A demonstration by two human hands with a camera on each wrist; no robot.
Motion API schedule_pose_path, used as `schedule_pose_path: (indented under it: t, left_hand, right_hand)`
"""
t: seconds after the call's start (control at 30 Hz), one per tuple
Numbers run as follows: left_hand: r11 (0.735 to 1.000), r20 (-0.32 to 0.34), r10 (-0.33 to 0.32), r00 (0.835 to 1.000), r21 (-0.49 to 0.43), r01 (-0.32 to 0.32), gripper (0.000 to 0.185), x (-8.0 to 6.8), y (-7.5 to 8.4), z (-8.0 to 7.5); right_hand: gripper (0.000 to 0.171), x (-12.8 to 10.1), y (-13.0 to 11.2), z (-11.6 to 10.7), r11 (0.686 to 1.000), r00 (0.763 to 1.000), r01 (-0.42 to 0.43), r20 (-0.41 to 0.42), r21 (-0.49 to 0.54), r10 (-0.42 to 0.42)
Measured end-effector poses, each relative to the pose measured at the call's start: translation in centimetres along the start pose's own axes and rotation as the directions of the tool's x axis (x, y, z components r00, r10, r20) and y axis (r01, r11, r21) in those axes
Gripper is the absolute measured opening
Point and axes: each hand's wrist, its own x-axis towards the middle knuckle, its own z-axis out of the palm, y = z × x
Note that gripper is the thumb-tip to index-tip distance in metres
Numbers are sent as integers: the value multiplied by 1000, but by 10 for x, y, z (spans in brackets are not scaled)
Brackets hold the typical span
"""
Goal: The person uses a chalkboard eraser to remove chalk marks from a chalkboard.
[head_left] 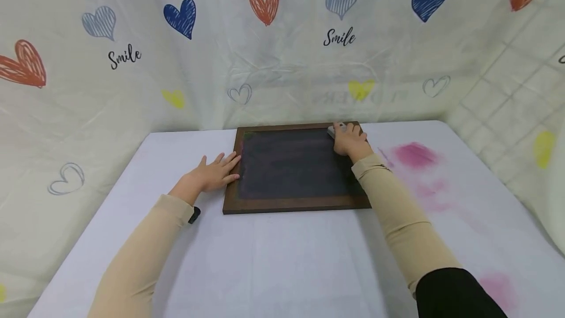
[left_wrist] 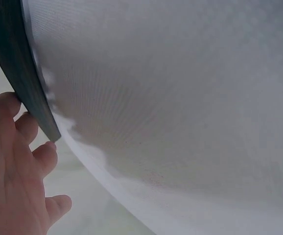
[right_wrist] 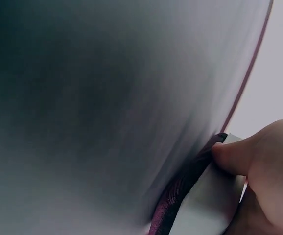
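A chalkboard with a brown wooden frame lies on the white-covered table. At its upper right corner my right hand grips an eraser. In the right wrist view the eraser has a pale body and a dark felt side stained pink, pressed against the board surface; the thumb lies along its pale body. My left hand rests on the frame's left edge with fingers spread. The left wrist view shows the fingertips of the left hand touching the frame's edge.
Pink powder smudges mark the white tablecloth right of the board. Behind the table hangs a pale curtain printed with hearts and words. Long beige sleeves cover both arms.
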Motion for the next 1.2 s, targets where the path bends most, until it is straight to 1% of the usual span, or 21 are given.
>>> schedule_pose_path:
  t: [0.07, 0.17, 0.23, 0.3, 0.37, 0.47, 0.53, 0.6, 0.7, 0.8, 0.9, 1.03, 1.2]
  left_hand:
    - [1000, 1, 0, 1000, -3, 0, 72, 0, 1, 1]
    - [1000, -5, -3, 1000, -1, 3, 71, 1, 0, 2]
    - [1000, -8, -3, 1000, 0, 3, 71, 1, 0, 3]
    - [1000, -10, -2, 1000, -4, 2, 71, 1, 0, 3]
    - [1000, -10, -3, 1000, -9, 3, 71, 1, 0, 5]
    - [1000, -9, -9, 1000, -11, 9, 71, 1, 0, 6]
    - [1000, -9, -12, 1000, -9, 12, 71, 1, 0, 7]
    - [1000, -14, -13, 1000, -6, 12, 71, 1, -1, 6]
    - [1000, -18, -10, 1000, -1, 10, 71, 1, -1, 5]
    - [1000, -19, -8, 1000, -8, 8, 71, 1, 0, 5]
    - [1000, -21, -1, 1000, -16, 0, 71, 0, 0, 4]
    - [1000, -30, 6, 1000, -12, -7, 70, 0, -2, 5]
    - [1000, -38, 14, 999, -4, -14, 70, 1, -3, 7]
  right_hand:
    - [68, 1, -12, 4, 1000, 1000, 6, -1, -5, -6]
    - [68, 0, -40, 10, 999, 999, 39, 8, -21, -39]
    - [68, -2, -63, 16, 996, 997, 80, 22, -44, -79]
    - [67, -6, -87, 22, 988, 990, 139, 41, -74, -136]
    - [66, -9, -111, 32, 972, 977, 207, 66, -109, -201]
    - [65, -19, -140, 43, 934, 947, 319, 89, -159, -308]
    - [65, -24, -153, 49, 907, 927, 374, 96, -192, -362]
    - [65, -29, -158, 51, 887, 913, 409, 91, -213, -399]
    - [66, -28, -153, 49, 875, 904, 427, 93, -226, -417]
    - [66, -24, -136, 43, 884, 909, 416, 92, -211, -406]
    - [65, -18, -111, 33, 907, 925, 379, 74, -184, -372]
    - [64, -7, -69, 19, 937, 948, 317, 41, -145, -315]
    - [64, 4, -18, 7, 970, 977, 214, 12, -114, -214]
